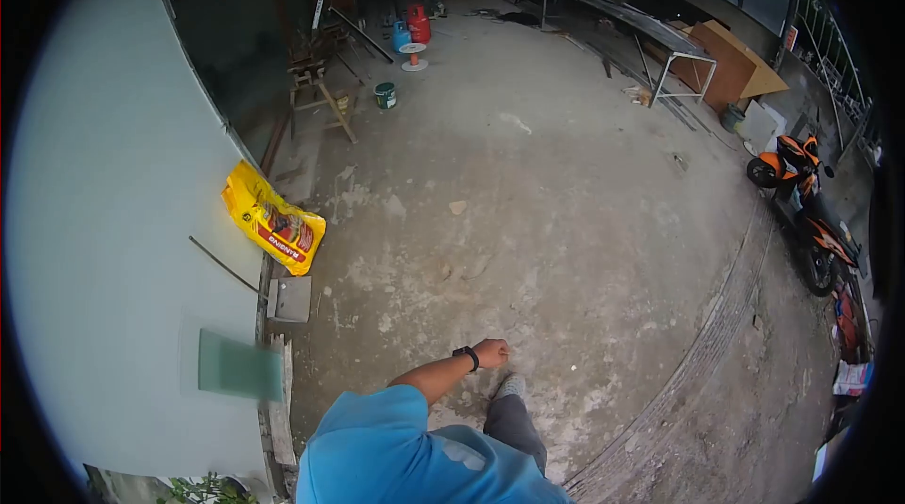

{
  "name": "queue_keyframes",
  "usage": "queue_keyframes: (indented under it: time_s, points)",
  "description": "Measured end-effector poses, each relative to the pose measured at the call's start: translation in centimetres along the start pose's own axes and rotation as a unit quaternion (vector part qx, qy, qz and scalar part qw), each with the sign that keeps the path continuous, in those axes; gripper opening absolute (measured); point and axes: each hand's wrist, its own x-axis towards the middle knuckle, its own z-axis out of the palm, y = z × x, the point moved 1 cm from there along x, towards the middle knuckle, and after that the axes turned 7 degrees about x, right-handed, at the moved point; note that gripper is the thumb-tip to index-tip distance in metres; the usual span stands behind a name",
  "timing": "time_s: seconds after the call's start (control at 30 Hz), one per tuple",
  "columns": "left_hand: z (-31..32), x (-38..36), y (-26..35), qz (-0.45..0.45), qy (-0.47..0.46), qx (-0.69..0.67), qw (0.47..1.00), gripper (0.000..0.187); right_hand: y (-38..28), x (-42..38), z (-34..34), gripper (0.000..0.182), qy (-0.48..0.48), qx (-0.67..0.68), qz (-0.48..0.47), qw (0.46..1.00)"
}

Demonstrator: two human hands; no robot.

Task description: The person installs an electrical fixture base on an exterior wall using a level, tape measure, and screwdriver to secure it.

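Observation:
My left hand [490, 353] is held out in front of my body, over the concrete floor, with a black watch [466, 358] on its wrist. Its fingers are curled closed; whether anything small sits inside them is hidden. Just below the hand, my shoe [510, 386] and dark trouser leg [517, 429] show. A blue shirt [415, 457] covers my upper body at the bottom. My right hand is out of view.
A yellow printed sack [275, 221] leans at the left wall, beside a tile-like block [289, 299]. Ahead stand a dark green bucket [385, 97], a cable spool [413, 58] and a red gas cylinder [419, 25]. On the right are a metal-framed table [693, 57] and an orange motorcycle [809, 202].

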Motion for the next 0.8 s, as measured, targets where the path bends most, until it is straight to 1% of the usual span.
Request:
queue_keyframes:
  time_s: [0.03, 0.07, 0.1, 0.13, 0.17, 0.2, 0.23, 0.27, 0.3, 0.33, 0.4, 0.43, 0.47, 0.5, 0.53, 0.57, 0.6, 0.63, 0.67, 0.7, 0.73, 0.77, 0.8]
  points:
    - [-1.6, 2.1, -1.5, -0.034, -0.004, 0.023, 0.999, 0.037, -5.8, 3.1, -1.8, 0.028, 0.014, 0.021, -0.005, 1.000]
    - [-4.2, 2.2, -1.6, -0.074, -0.045, 0.052, 0.995, 0.038, -11.9, 5.9, -3.9, 0.029, 0.038, 0.040, -0.024, 0.998]
    - [-5.4, 3.0, -3.3, -0.088, -0.062, 0.092, 0.990, 0.037, -19.4, 9.1, -5.5, 0.029, 0.055, 0.062, -0.052, 0.995]
    - [-6.3, 3.3, -5.2, -0.111, -0.057, 0.076, 0.989, 0.036, -27.3, 11.6, -6.8, 0.029, 0.065, 0.072, -0.093, 0.991]
    - [-8.3, 2.9, -5.4, -0.138, -0.086, 0.039, 0.986, 0.038, -36.0, 14.4, -8.0, 0.030, 0.051, 0.093, -0.146, 0.984]
    - [-9.1, 3.5, -7.5, -0.115, -0.134, 0.087, 0.980, 0.043, -44.6, 16.5, -8.9, 0.023, 0.048, 0.084, -0.189, 0.977]
    - [-11.8, 3.7, -6.2, -0.224, -0.213, 0.100, 0.946, 0.027, -53.4, 18.0, -9.4, 0.022, 0.045, 0.087, -0.241, 0.966]
    - [-8.5, 5.0, -13.5, -0.181, -0.140, 0.163, 0.960, 0.031, -61.9, 18.6, -9.5, 0.022, 0.031, 0.088, -0.295, 0.951]
    - [-10.9, 4.9, -13.6, -0.100, -0.245, 0.200, 0.943, 0.039, -69.4, 19.8, -9.5, 0.022, 0.017, 0.089, -0.347, 0.933]
    - [-12.2, 6.0, -14.4, -0.126, -0.276, 0.192, 0.933, 0.040, -75.9, 21.6, -9.4, 0.022, 0.024, 0.074, -0.386, 0.919]
    - [-15.1, 11.0, -15.6, -0.222, -0.298, 0.172, 0.912, 0.041, -86.1, 24.8, -9.2, 0.022, 0.040, 0.041, -0.451, 0.891]
    - [-17.0, 14.9, -16.2, -0.252, -0.301, 0.162, 0.905, 0.041, -89.3, 27.1, -8.9, 0.024, 0.034, 0.045, -0.408, 0.911]
    - [-18.9, 19.1, -16.5, -0.276, -0.307, 0.155, 0.897, 0.042, -90.9, 28.5, -8.6, 0.026, 0.030, 0.049, -0.361, 0.931]
    - [-21.4, 24.4, -16.1, -0.292, -0.304, 0.153, 0.894, 0.042, -94.3, 31.8, -8.3, 0.029, 0.026, 0.058, -0.327, 0.943]
    - [-23.2, 29.8, -15.8, -0.303, -0.299, 0.155, 0.892, 0.043, -95.0, 34.5, -8.3, 0.032, 0.018, 0.046, -0.272, 0.961]
    - [-25.5, 35.8, -14.9, -0.314, -0.281, 0.148, 0.894, 0.043, -95.8, 34.8, -8.1, 0.034, -0.004, 0.017, -0.214, 0.977]
    - [-28.3, 42.2, -14.1, -0.328, -0.255, 0.148, 0.897, 0.044, -96.7, 34.6, -7.8, 0.034, -0.007, -0.056, -0.179, 0.982]
    - [-31.3, 49.6, -13.0, -0.316, -0.191, 0.141, 0.919, 0.044, -98.2, 34.3, -8.1, 0.023, -0.025, -0.145, -0.145, 0.979]
    - [-35.9, 56.7, -9.4, -0.276, -0.100, 0.113, 0.949, 0.045, -99.9, 32.9, -8.1, 0.023, -0.049, -0.233, -0.110, 0.965]
    - [-38.5, 65.6, -9.4, -0.178, -0.080, 0.142, 0.970, 0.043, -100.7, 33.9, -8.7, 0.035, -0.116, -0.273, -0.196, 0.935]
    - [-45.9, 71.8, -2.2, -0.176, -0.056, 0.064, 0.981, 0.041, -100.6, 36.7, -10.0, 0.029, -0.126, -0.364, -0.309, 0.870]
    - [-49.1, 78.8, -0.1, -0.129, 0.023, -0.012, 0.991, 0.037, -101.9, 38.2, -10.5, 0.028, -0.117, -0.341, -0.263, 0.895]
    - [-52.6, 85.7, 2.2, -0.100, 0.048, -0.017, 0.994, 0.036, -104.0, 39.8, -10.0, 0.027, -0.093, -0.263, -0.142, 0.950]
